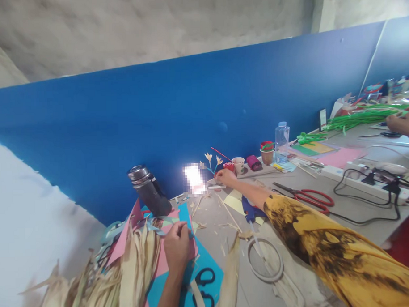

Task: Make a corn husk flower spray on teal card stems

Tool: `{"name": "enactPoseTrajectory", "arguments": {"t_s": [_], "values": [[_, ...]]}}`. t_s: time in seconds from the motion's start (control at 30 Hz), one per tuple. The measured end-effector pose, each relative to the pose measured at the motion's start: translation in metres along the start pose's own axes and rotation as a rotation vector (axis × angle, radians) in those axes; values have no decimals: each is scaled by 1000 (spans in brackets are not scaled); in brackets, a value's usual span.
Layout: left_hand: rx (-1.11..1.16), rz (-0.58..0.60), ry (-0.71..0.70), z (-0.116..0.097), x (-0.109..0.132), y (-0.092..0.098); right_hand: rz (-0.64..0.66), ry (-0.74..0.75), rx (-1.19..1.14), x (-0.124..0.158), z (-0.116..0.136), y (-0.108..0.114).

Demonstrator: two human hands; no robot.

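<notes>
My right hand (226, 177) reaches to the back of the table, its fingers closed round the lower stem of a small spray of pale flowers (209, 158). A white paper cup (238, 165) and a red flower-like item stand just beside it. Curled over the blue and pink sheets, my left hand (178, 239) has its fingers pressed together; what they hold, if anything, is too small to tell. Pale dried husks (137, 263) lie to its left, and black-handled scissors (204, 285) rest to its lower right.
A dark flask (149, 191) stands at the back left. Tape ring (266, 260), blue glue gun (251, 210), red-handled scissors (310, 199) and power strip (363, 181) lie rightward. Behind are a potted item (267, 153) and plastic bottle (282, 139). Another person's hand (403, 122) is at far right.
</notes>
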State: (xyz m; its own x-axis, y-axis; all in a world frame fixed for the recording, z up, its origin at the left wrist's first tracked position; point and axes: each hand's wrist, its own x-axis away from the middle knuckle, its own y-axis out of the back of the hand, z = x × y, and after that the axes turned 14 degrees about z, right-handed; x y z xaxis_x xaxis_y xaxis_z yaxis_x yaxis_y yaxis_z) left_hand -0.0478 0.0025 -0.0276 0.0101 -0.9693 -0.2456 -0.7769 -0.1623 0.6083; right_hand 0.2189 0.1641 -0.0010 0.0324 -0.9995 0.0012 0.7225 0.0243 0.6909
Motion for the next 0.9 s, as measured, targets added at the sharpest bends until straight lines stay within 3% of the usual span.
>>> {"name": "enactPoseTrajectory", "arguments": {"t_s": [0.4, 0.9], "values": [[-25, 10, -4, -5, 0, 2, -37, -25, 1, -2, 4, 1], [-18, 29, 17, -1, -1, 2, 44, -55, 63, -2, 22, -5]]}}
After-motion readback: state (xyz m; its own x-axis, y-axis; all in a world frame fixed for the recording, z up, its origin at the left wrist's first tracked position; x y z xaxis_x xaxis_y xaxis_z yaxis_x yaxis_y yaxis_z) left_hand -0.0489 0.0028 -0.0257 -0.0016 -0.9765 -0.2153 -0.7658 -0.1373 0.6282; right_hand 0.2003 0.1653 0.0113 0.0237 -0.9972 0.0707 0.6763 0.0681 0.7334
